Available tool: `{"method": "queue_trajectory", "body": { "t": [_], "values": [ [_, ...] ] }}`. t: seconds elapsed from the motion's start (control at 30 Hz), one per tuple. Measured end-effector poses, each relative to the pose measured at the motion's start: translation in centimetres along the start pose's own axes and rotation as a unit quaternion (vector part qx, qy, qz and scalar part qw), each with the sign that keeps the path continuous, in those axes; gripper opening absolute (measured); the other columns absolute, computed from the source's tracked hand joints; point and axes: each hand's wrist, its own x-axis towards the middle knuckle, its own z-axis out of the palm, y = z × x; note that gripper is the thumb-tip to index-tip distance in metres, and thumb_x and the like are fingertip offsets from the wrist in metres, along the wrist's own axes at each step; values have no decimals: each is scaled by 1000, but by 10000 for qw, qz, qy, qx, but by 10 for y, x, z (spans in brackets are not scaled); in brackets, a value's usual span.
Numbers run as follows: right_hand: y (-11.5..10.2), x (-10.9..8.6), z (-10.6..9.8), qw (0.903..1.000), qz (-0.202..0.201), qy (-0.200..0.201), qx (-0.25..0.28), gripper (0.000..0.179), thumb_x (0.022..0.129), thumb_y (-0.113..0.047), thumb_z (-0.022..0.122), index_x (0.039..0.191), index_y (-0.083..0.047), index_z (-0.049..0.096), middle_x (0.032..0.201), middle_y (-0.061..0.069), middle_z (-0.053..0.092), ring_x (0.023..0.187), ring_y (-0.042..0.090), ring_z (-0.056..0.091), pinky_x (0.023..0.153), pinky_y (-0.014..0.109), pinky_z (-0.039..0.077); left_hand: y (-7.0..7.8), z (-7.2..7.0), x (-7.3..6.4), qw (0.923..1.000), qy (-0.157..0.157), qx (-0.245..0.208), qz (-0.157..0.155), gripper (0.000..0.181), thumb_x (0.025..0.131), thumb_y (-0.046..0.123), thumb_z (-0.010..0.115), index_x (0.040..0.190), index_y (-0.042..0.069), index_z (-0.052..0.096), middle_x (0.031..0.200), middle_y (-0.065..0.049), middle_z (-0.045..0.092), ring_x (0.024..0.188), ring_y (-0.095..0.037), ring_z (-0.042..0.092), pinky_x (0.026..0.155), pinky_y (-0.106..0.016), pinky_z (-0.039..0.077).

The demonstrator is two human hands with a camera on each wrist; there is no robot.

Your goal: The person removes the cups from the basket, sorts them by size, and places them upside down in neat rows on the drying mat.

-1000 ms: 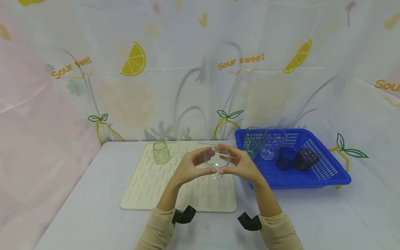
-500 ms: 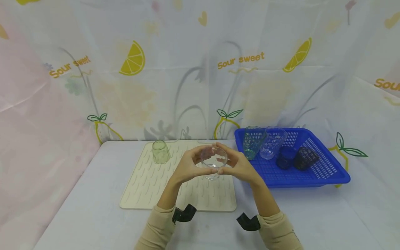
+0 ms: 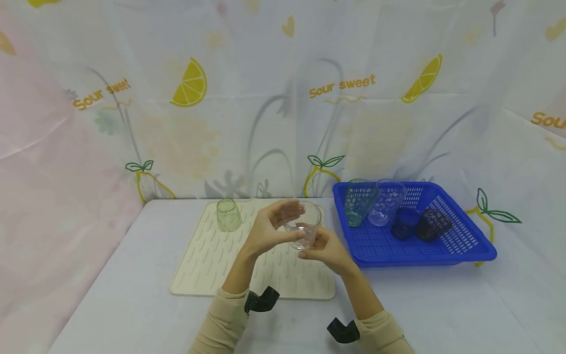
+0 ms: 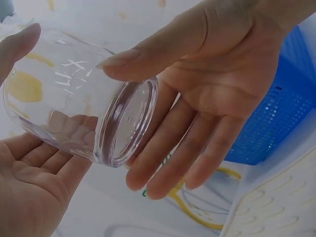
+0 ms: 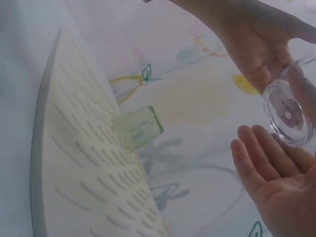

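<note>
A clear drinking glass (image 3: 313, 214) is held in the air between both hands, over the right part of the cream ridged mat (image 3: 208, 265). My left hand (image 3: 265, 232) grips its side, with the thumb in front and fingers behind. My right hand (image 3: 330, 250) holds the glass low down, near its base. In the left wrist view the glass (image 4: 74, 98) lies sideways across the picture, the right thumb touching its thick base while the other fingers spread beyond it. The right wrist view shows the round base (image 5: 287, 116), partly covered by the right thumb.
A pale green glass (image 3: 228, 216) stands on the mat's back left. At the right is a blue perforated basket (image 3: 424, 258) with a greenish tumbler (image 3: 355, 204), a clear tumbler (image 3: 389, 204), a dark blue glass (image 3: 403, 224) and a black glass (image 3: 434, 226). A printed cloth hangs behind.
My right hand has moved down and slightly left, from the side of the glass to its base. The left hand stays nearly where it was, and the glass has risen slightly.
</note>
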Motion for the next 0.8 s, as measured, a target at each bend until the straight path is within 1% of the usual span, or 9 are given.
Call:
{"method": "queue_trajectory", "body": {
  "t": [0.1, 0.17, 0.27, 0.37, 0.4, 0.43, 0.5, 0.67, 0.8],
  "values": [
    [2, 1, 4, 9996, -142, 52, 237, 41, 79, -9, 76, 117, -16, 62, 130, 2, 55, 107, 14, 60, 85, 24, 53, 0, 0, -1, 9999, -35, -104, 58, 70, 75, 19, 81, 125, -15, 46, 120, -35, 52, 115, -44, 52, 101, -37, 45],
    [1, 0, 4, 9992, -191, 83, 330, 40, 79, -6, 75, 115, -16, 62, 125, -4, 57, 106, 13, 60, 84, 22, 53, -1, -1, -1, 9998, -37, -178, 54, 70, 76, 17, 80, 127, -16, 44, 121, -35, 51, 116, -45, 51, 102, -38, 45],
    [-2, -1, 1, 9989, -190, 137, 404, 48, 81, -1, 71, 126, -1, 53, 119, -2, 60, 107, 13, 59, 84, 22, 53, -2, -4, -4, 9997, -21, -249, -47, 71, 77, 14, 79, 130, -14, 41, 123, -34, 50, 117, -45, 50, 102, -37, 44],
    [-6, -5, -5, 9984, -153, 308, 451, 60, 82, 1, 69, 131, 15, 39, 119, -1, 60, 108, 13, 59, 84, 23, 53, -2, -7, -8, 9994, -48, -251, -236, 73, 78, 12, 77, 134, -12, 37, 126, -34, 48, 118, -45, 50, 103, -38, 43],
    [-7, -6, -7, 9981, -173, 356, 474, 64, 82, 2, 69, 133, 19, 34, 120, -1, 60, 109, 14, 59, 85, 23, 53, -3, -7, -9, 9993, -61, -209, -312, 73, 79, 12, 77, 135, -11, 36, 127, -33, 48, 118, -44, 50, 103, -38, 43],
    [-9, -7, -9, 9979, -194, 404, 477, 64, 82, 2, 68, 133, 19, 33, 120, -1, 59, 109, 13, 59, 86, 23, 53, -3, -8, -11, 9990, -76, -153, -402, 74, 79, 13, 77, 136, -11, 35, 128, -32, 47, 119, -44, 50, 103, -38, 43],
    [-12, -7, -14, 9970, -286, 521, 490, 62, 82, 2, 68, 134, 15, 36, 120, -1, 60, 110, 13, 59, 88, 24, 53, -4, -9, -14, 9983, -108, -36, -573, 77, 80, 14, 76, 138, -10, 33, 131, -31, 46, 120, -43, 49, 103, -38, 43],
    [-20, -7, -22, 9954, -627, 627, 361, 49, 82, 5, 67, 128, -7, 54, 119, 0, 61, 109, 14, 60, 89, 24, 52, -5, -9, -18, 9951, -135, 187, -961, 81, 81, 21, 75, 140, -10, 30, 133, -30, 45, 118, -43, 51, 101, -38, 45],
    [-25, -5, -26, 9938, -886, 586, 327, 48, 83, 6, 66, 128, -6, 55, 121, 0, 62, 110, 14, 59, 91, 24, 51, -7, -8, -18, 9940, -189, 220, -1051, 78, 80, 24, 75, 137, -12, 35, 130, -31, 47, 112, -45, 54, 96, -37, 50]
  ]
}}
